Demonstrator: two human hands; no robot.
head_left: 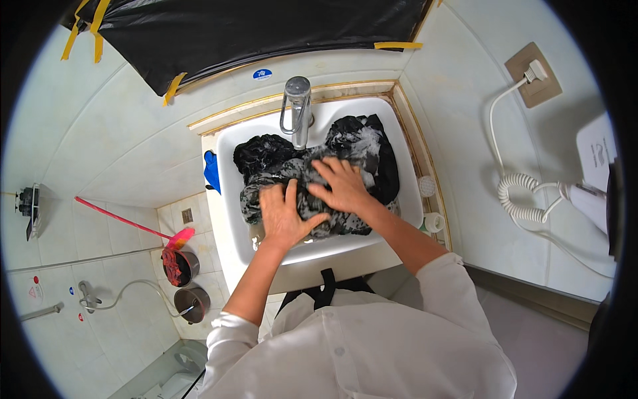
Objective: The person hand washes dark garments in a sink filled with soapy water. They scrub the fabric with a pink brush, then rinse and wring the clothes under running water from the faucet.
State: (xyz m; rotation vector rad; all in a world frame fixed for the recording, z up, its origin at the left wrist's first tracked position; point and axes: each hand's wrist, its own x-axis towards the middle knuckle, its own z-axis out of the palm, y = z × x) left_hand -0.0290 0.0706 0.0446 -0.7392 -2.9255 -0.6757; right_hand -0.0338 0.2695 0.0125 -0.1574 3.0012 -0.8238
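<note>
Dark wet clothes (380, 156) fill the white sink (229, 199), streaked with white suds. My left hand (282, 216) presses on the front left of the heap, its thumb stretched out to the right and its fingertips partly sunk among the folds. Farther back and to the right, my right hand (344, 188) lies on the same cloth with its fingers spread. Neither hand grips anything that I can see. A chrome tap (299, 110) stands at the sink's back edge, its spout above the clothes.
A blue cloth or glove (211, 171) hangs on the counter's left edge. White containers (433, 223) stand right of the sink. Two buckets (194, 304) are on the floor at left, near a pink-handled tool (126, 219). At right, a hairdryer (588, 199) trails its coiled cord (522, 199).
</note>
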